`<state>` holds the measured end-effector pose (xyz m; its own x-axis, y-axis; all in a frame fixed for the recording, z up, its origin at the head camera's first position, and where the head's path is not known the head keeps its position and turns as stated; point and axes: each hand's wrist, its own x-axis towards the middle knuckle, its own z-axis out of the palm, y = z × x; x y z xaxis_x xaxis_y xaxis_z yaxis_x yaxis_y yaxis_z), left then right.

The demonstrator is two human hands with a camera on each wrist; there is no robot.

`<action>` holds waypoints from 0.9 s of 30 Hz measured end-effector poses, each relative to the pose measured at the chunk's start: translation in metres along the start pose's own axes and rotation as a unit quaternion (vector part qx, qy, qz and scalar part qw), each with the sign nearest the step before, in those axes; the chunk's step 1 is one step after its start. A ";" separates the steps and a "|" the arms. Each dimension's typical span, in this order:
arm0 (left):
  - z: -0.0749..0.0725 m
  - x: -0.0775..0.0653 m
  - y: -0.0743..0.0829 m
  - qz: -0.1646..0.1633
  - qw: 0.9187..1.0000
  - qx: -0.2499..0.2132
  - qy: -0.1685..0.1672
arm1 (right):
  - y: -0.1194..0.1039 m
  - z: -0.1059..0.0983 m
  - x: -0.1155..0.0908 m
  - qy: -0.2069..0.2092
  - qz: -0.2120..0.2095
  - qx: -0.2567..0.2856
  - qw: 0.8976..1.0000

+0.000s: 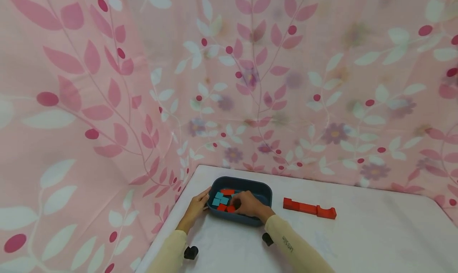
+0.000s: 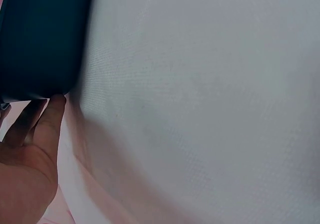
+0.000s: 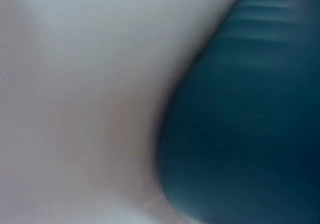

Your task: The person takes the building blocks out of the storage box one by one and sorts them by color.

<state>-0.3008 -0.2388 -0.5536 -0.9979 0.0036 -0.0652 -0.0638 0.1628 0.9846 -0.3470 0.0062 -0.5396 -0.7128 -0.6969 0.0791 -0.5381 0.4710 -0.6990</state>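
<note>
A dark blue rectangular bin stands on the white table, with red and light blue blocks lying in its left half. My left hand is at the bin's left end; in the left wrist view its nearly straight fingers touch the bin's outer wall. Reaching in over the near rim, my right hand has its fingers curled down and pinches a red block near the front wall. The right wrist view shows just the outer wall of the bin and white cloth, not the hand.
To the right of the bin, several red blocks lie end to end in a row, the rightmost with a curved cutout. Pink floral curtains hang behind and at the left of the white-covered table.
</note>
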 end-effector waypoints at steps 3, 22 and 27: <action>0.001 0.001 0.000 0.001 1.000 0.002 0.002 | 0.001 -0.004 -0.001 0.008 -0.007 0.015 1.000; 0.003 0.002 -0.001 0.002 1.000 -0.012 0.002 | 0.022 -0.077 -0.058 0.091 0.035 0.029 0.995; 0.000 0.000 -0.001 -0.008 1.000 -0.004 0.002 | 0.030 -0.098 -0.081 0.129 0.065 0.047 0.988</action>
<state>-0.3008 -0.2385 -0.5547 -0.9968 -0.0025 -0.0797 -0.0791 0.1547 0.9848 -0.3493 0.1300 -0.4978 -0.8712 -0.4662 0.1542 -0.3980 0.4866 -0.7777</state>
